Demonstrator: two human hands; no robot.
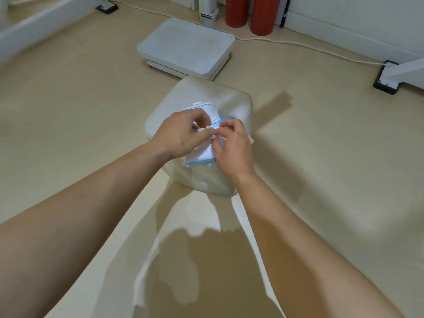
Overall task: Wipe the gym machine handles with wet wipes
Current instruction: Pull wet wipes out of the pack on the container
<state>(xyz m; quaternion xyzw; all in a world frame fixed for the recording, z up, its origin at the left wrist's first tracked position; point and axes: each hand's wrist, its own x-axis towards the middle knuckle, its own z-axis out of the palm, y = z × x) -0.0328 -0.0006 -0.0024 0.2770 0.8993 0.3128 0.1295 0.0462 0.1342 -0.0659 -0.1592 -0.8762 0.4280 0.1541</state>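
Observation:
A blue and white pack of wet wipes (202, 158) lies on a cream padded stool (206, 97) in the middle of the floor. Its white flip lid (207, 109) stands open. Over the pack's opening, my left hand (181, 134) and my right hand (231, 145) meet and pinch a white wet wipe (212, 131) between their fingertips. Most of the wipe and the opening are hidden by my fingers. No machine handle is in view.
A white platform (185, 48) sits on the floor beyond the stool, with a white cable (298, 43) running behind it. Two red rollers (261, 16) stand by the far wall. White machine legs with black feet (386, 78) are at right and at far left.

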